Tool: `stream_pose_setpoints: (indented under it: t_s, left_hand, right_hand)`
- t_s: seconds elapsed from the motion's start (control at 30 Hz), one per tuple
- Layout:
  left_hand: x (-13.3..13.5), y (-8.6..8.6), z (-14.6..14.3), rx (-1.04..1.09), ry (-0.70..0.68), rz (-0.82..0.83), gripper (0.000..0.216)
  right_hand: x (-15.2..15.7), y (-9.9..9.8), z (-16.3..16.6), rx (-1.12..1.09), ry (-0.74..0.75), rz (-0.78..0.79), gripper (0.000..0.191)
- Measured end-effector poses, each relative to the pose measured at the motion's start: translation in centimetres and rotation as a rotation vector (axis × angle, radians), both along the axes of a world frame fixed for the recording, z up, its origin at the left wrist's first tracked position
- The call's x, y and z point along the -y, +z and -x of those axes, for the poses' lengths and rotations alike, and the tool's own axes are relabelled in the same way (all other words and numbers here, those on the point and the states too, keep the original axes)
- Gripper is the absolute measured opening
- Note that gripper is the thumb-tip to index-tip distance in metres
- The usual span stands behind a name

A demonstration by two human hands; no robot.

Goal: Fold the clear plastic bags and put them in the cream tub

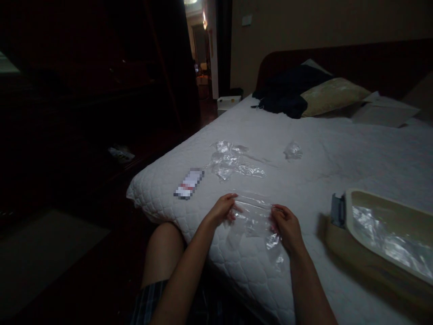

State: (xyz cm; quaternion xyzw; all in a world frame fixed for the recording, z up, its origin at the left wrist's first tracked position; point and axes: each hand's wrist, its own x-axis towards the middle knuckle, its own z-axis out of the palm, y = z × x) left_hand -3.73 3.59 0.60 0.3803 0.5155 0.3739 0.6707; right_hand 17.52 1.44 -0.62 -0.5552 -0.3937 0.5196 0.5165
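A clear plastic bag [252, 214] is stretched between my two hands, just above the front edge of the bed. My left hand [223, 208] pinches its left upper corner, and my right hand [286, 222] grips the right upper corner. The lower part of the bag hangs loose and crumpled. Beyond it, a pile of clear plastic bags [230, 160] lies on the white quilted bedspread [189, 151]. A smaller crumpled plastic piece [292, 150] rests to the right of that pile. Left of the bags lies a phone-shaped item [189, 184], its surface blurred out.
At the right stands a beige plastic bin [358, 243] with a grey latch, holding clear plastic. Dark clothing [284, 92], a yellowish pillow [334, 95] and flat pale sheets [384, 113] lie near the headboard. A white box [228, 104] stands beyond the bed's far corner.
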Motion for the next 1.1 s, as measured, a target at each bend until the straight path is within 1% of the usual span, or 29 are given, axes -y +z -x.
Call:
stream_pose_setpoints:
  t_s: [0.1,0.23,0.3,0.37,0.43,0.5,0.57,0.6,0.63,0.67,0.7,0.77,0.83,0.9,1.0,1.1]
  left_hand:
    - [-0.1,0.2,0.4,-0.053,0.009,0.023,0.042]
    - [-0.3,0.9,0.9,-0.018,0.031,0.086,0.037]
    - [-0.4,1.1,0.8,-0.013,0.049,0.12,0.034]
    - [-0.4,1.3,0.5,-0.049,0.078,0.096,0.033]
    - [-0.2,1.4,0.1,-0.124,0.14,0.015,0.034]
    - [0.6,1.5,-0.1,-0.287,0.271,-0.109,0.036]
    - [2.0,1.7,-0.2,-0.558,0.438,-0.315,0.036]
    - [3.0,1.8,-0.2,-0.714,0.503,-0.452,0.033]
    - [4.1,2.0,-0.3,-0.851,0.529,-0.589,0.028]
    - [5.3,2.1,-0.4,-0.95,0.497,-0.703,0.02]
    - [6.5,2.2,-0.8,-1.017,0.417,-0.791,0.015]
    - [8.7,2.1,-1.7,-1.098,0.261,-0.872,0.011]
    - [10.2,1.6,-2.9,-1.129,0.147,-0.894,0.012]
    - [10.9,1.1,-4.0,-1.137,0.078,-0.88,0.014]
    - [11.0,0.5,-4.9,-1.19,0.047,-0.827,0.016]
    - [10.6,0.4,-5.1,-1.211,0.043,-0.796,0.013]
  right_hand:
    - [0.0,0.2,-0.4,0.022,0.067,0.006,0.04]
    - [0.3,0.8,-1.3,-0.095,0.156,0.08,0.043]
    - [0.5,0.9,-1.7,-0.149,0.178,0.095,0.044]
    - [0.6,0.7,-1.7,-0.171,0.169,0.06,0.044]
    - [0.7,0.3,-1.5,-0.18,0.13,-0.003,0.043]
    - [0.7,0.0,-1.3,-0.184,0.078,-0.056,0.042]
    - [0.6,-0.3,-1.0,-0.182,0.034,-0.075,0.041]
    - [0.5,-0.3,-1.0,-0.179,0.022,-0.077,0.041]
    - [0.5,-0.3,-0.9,-0.176,0.018,-0.074,0.041]
    - [0.4,-0.3,-0.9,-0.173,0.017,-0.069,0.04]
    - [0.4,-0.3,-0.9,-0.171,0.018,-0.063,0.039]
    - [0.3,-0.3,-1.0,-0.175,0.019,-0.054,0.038]
    - [0.3,-0.4,-1.0,-0.195,0.017,-0.049,0.036]
    - [0.3,-0.4,-1.1,-0.216,0.013,-0.047,0.036]
    - [0.3,-0.4,-1.1,-0.211,0.001,-0.042,0.036]
    - [0.3,-0.3,-1.0,-0.194,-0.002,-0.038,0.037]
